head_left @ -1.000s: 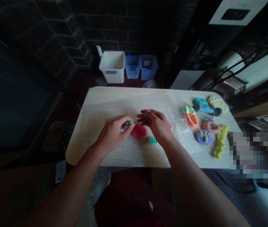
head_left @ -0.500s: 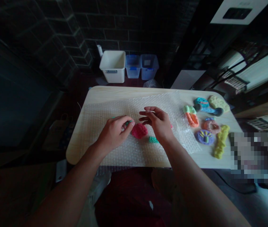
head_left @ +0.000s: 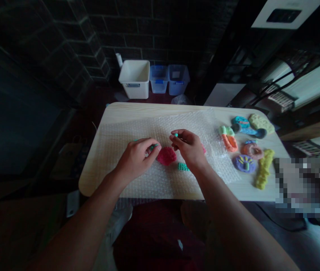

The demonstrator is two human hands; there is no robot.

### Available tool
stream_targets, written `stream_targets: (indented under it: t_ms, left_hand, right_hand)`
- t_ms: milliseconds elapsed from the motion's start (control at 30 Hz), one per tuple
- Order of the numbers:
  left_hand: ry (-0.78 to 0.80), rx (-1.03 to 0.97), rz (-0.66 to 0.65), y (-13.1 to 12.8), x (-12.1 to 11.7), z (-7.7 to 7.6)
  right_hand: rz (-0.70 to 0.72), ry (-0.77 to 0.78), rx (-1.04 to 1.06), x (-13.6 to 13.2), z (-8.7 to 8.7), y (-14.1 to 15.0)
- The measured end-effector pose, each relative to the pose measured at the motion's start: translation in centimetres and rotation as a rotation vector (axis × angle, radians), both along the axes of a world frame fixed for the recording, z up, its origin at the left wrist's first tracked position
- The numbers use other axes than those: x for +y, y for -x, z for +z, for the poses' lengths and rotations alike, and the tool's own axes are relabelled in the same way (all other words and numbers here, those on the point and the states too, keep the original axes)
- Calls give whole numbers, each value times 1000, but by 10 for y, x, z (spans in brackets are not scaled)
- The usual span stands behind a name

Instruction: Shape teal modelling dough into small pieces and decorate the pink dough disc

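My right hand is pinching a small green ball that looks like modelling clay, raised above the bubble wrap. On the left, the thumb and index finger of my left hand close on a green clay piece, mostly hidden by the fingers. Between the hands lies a pinkish-red clay lump. Several small green clay balls sit in rows on the wrap beside my right wrist. A bit of pink clay shows just past that wrist.
Finished-looking clay shapes stand at the table's right: an orange and green piece, a blue bar with dark ends, a purple disc, a brown ring and a yellow strip. Beyond the table are a white bin and clear boxes.
The fingers of my right hand, spread apart before, have come together, and a green ball now shows between their tips. My left hand has hardly moved.
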State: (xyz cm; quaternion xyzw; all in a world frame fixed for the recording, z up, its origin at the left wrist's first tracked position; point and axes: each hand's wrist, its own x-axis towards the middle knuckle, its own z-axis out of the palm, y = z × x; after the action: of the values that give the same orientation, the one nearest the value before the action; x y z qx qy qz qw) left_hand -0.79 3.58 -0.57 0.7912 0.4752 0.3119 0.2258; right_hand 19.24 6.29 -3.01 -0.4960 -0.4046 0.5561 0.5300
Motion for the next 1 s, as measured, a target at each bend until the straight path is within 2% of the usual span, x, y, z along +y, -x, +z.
stream_targets:
  t_ms: [167, 267, 400, 567, 700, 833, 900, 1000]
  left_hand:
    - [-11, -1, -1, 0, 0, -1]
    - [-18, -6, 0, 0, 0, -2]
    - [-21, 1, 1, 0, 1, -1]
    - [-16, 8, 0, 0, -1, 0]
    - [-9, 8, 1, -1, -1, -1]
    - [-2, 12, 4, -2, 0, 1]
    - [1, 12, 3, -2, 0, 1]
    - [-5, 13, 8, -1, -1, 1]
  right_hand:
    - [-31, 94, 119, 0, 4, -2]
    - [-11, 104, 89, -3, 10, -1]
    - [0, 24, -34, -7, 14, 1]
    - [12, -41, -22, -3, 4, 0]
    - [29, 52, 17, 1, -2, -1]
    - [39, 165, 116, -2, 4, 0]
    - [47, 147, 110, -3, 8, 0]
    - [38, 36, 49, -4, 8, -1]
